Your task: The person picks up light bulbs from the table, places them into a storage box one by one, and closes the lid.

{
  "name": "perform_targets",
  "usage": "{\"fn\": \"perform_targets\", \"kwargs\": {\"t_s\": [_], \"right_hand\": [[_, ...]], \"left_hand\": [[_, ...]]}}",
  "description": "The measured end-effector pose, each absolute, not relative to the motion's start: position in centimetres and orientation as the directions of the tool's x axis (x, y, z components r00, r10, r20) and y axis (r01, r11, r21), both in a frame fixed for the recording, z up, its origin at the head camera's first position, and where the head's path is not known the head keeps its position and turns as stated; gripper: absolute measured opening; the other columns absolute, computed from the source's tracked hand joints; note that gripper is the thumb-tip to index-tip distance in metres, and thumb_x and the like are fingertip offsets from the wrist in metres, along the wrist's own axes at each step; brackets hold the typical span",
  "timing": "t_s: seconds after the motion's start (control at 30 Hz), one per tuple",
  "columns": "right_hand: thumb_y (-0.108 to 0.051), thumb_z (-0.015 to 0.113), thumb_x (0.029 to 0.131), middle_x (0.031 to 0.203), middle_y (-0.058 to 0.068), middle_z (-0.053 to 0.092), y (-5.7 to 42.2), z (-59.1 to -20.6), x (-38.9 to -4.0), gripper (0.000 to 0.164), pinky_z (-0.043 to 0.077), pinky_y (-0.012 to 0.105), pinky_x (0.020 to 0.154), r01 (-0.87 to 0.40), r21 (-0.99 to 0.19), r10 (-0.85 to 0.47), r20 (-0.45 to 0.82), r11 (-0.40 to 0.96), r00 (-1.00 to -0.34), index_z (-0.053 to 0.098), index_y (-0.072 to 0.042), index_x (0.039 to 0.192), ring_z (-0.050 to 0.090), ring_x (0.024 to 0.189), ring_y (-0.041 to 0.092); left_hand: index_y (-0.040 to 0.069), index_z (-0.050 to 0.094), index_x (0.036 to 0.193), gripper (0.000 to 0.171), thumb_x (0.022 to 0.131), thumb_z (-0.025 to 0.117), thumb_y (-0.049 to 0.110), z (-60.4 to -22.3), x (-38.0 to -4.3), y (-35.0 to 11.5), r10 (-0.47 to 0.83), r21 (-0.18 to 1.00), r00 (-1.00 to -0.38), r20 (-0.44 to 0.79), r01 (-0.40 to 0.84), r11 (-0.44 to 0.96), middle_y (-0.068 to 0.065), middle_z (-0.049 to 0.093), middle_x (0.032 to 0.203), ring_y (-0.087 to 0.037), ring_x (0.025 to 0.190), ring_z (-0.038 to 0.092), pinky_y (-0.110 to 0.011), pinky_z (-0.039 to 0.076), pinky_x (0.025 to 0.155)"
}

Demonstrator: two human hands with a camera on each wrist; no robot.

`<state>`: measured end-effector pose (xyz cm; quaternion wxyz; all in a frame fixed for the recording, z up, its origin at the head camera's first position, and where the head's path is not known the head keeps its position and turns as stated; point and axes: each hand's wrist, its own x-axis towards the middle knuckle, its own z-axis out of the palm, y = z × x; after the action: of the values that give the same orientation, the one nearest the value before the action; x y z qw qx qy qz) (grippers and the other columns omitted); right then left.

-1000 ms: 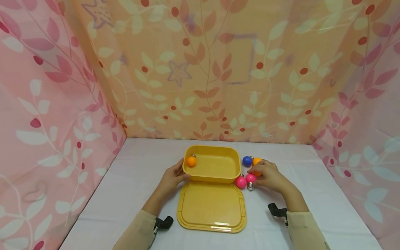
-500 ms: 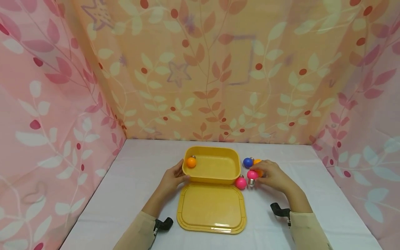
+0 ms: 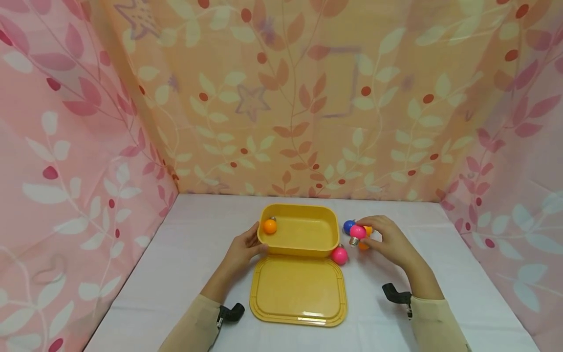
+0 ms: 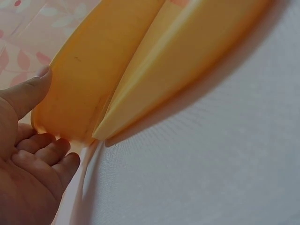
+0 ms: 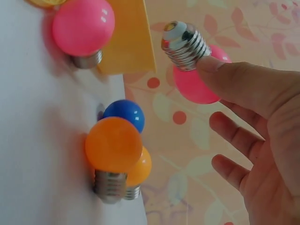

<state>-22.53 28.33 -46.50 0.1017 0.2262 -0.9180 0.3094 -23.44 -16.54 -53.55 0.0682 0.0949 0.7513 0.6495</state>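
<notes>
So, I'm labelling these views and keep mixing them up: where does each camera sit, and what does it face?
Head: worn on the head, looking forward and down at the yellow box and lid; the left hand, right hand and sleeves show.
Left wrist: worn on that wrist, looking at the box's side; the left hand shows.
Right wrist: worn on that wrist, looking at the pinched pink bulb, a blue bulb and two orange bulbs; the right hand shows.
Shared: head and right wrist both show the pinched pink bulb.

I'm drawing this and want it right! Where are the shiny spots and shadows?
Head view: white glare on the near edge of the lid; right wrist view: glints on the blue bulb and the unheld pink bulb; left wrist view: dim, soft shadow on the cloth.
</notes>
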Motion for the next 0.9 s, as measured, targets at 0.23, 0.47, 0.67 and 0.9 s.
{"fn": "perform_targets", "kwargs": {"t_s": [0.23,0.47,0.67,0.9], "right_hand": [[-0.019,0.084,0.087,0.133,0.004,0.064,26.9,-45.4,-22.5,0.044,0.044,0.061,0.110,-0.512,-0.505,-0.370,0.359,0.695,-0.857,0.069,-0.018,0.129,0.051,0.129,0.028],[-0.017,0.085,0.085,0.132,0.008,0.065,25.4,-43.9,-23.1,0.048,0.040,0.063,0.111,-0.559,-0.451,-0.403,0.400,0.696,-0.823,0.068,-0.012,0.129,0.051,0.129,0.031],[-0.014,0.086,0.083,0.129,0.005,0.068,23.9,-42.3,-23.7,0.048,0.037,0.064,0.113,-0.609,-0.418,-0.462,0.404,0.674,-0.789,0.069,-0.014,0.128,0.050,0.132,0.033],[-0.016,0.087,0.083,0.126,-0.001,0.069,22.1,-40.9,-25.0,0.046,0.040,0.058,0.112,-0.664,-0.404,-0.540,0.387,0.630,-0.748,0.070,-0.016,0.126,0.054,0.125,0.027]], "left_hand": [[0.017,0.029,0.163,0.086,0.092,0.078,0.016,-53.4,-23.5,-16.4,0.239,0.988,-0.971,0.024,0.060,0.145,-0.002,0.033,0.166,-0.020,0.148,0.041,-0.023,0.043,0.111],[0.016,0.029,0.163,0.088,0.091,0.080,0.019,-53.5,-23.4,-16.6,0.236,0.985,-0.971,0.038,0.076,0.153,-0.003,0.032,0.166,-0.021,0.148,0.041,-0.025,0.043,0.112],[0.015,0.029,0.162,0.087,0.091,0.079,0.018,-53.6,-23.3,-16.6,0.228,0.986,-0.973,0.032,0.068,0.151,-0.006,0.032,0.166,-0.023,0.148,0.040,-0.027,0.044,0.112],[0.018,0.030,0.162,0.085,0.092,0.078,0.016,-53.6,-23.4,-16.5,0.220,0.987,-0.975,0.009,0.043,0.154,-0.001,0.033,0.166,-0.019,0.148,0.041,-0.025,0.043,0.112]]}}
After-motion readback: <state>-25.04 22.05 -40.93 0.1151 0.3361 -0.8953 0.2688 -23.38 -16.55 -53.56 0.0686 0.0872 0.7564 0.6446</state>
